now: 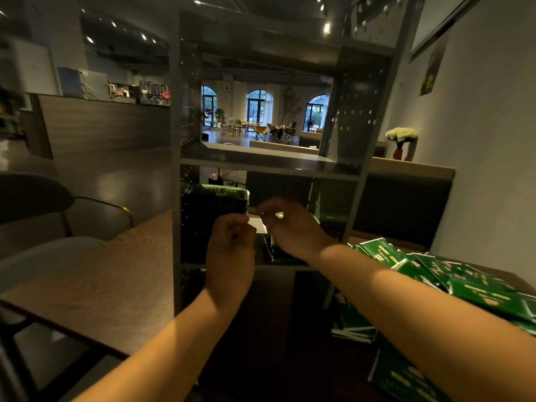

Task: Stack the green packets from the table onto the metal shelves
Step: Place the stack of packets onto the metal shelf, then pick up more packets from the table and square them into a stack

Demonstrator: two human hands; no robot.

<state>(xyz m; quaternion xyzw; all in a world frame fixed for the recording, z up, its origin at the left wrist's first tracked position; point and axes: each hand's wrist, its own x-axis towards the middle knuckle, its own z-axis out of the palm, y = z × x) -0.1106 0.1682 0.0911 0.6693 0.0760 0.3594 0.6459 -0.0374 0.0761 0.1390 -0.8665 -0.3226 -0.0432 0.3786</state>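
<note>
Big grey metal shelves (269,166) fill the middle of the view, flat sheet-metal boards between perforated side panels dotted with little holes. The unit stands on a wood-grain table (116,280) with a matte brown top. On the right side of that table there's a loose, messy heap of green packets (452,274), flat, glossy rectangles with white edges and pale print, overlapping at all angles. More of them sit in a neat square stack (217,210) on the left of the middle shelf, and a low pile (278,252) lies further right on the same board. A curved dark chair (37,198) with a thin brass-looking arm is off to the left.

Both bare forearms reach in toward that middle shelf. The left hand (232,242) is curled into a loose fist, and I can't tell if anything's in it. The right hand (290,224) has its fingers bent downward over the low pile, grip too blurry to call.
</note>
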